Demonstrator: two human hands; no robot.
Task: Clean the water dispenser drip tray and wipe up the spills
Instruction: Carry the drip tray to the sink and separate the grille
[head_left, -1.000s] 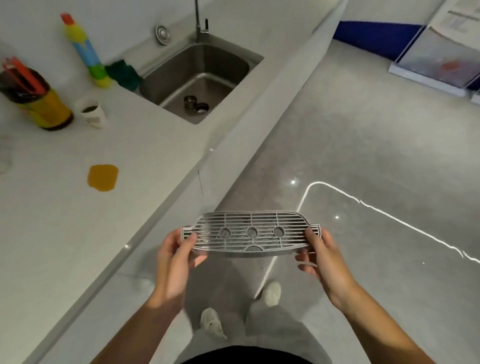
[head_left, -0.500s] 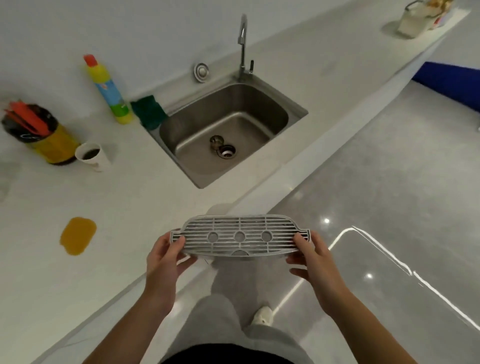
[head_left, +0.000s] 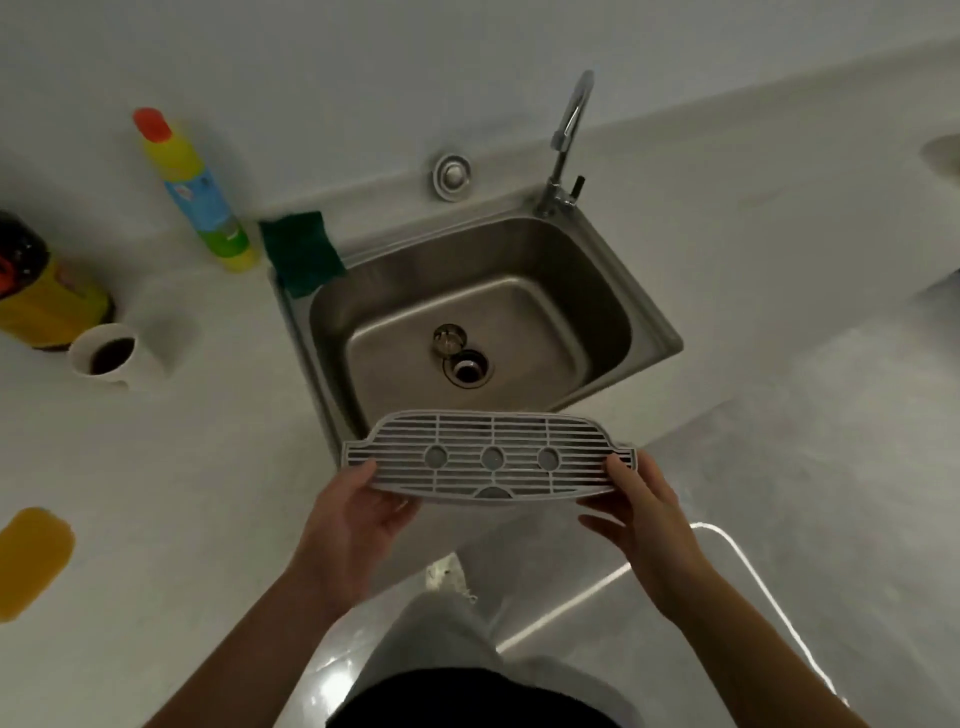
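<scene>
Head view: drip tray (head_left: 491, 458) held level at near sink (head_left: 654, 332) rim, left hand (head_left: 353, 514) grip clasping 9 o'clock end, right hand (head_left: 641, 512) 3 o'clock end. Washing not begun; orange spill (head_left: 31, 558) unwiped on tabletop (head_left: 171, 467); sponge (head_left: 301, 254) untouched.

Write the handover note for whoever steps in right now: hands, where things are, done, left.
Left hand and right hand: each grips one end of the drip tray, held level at the near edge of the sink.
Sink: empty, faucet not running.
Sponge on the sink's left corner; detergent bottle beside it.
Orange spill on the counter, far left; cup of dark liquid behind it.
Done: tray brought to the sink.
Left: wash the tray, wipe up the spill.
</scene>
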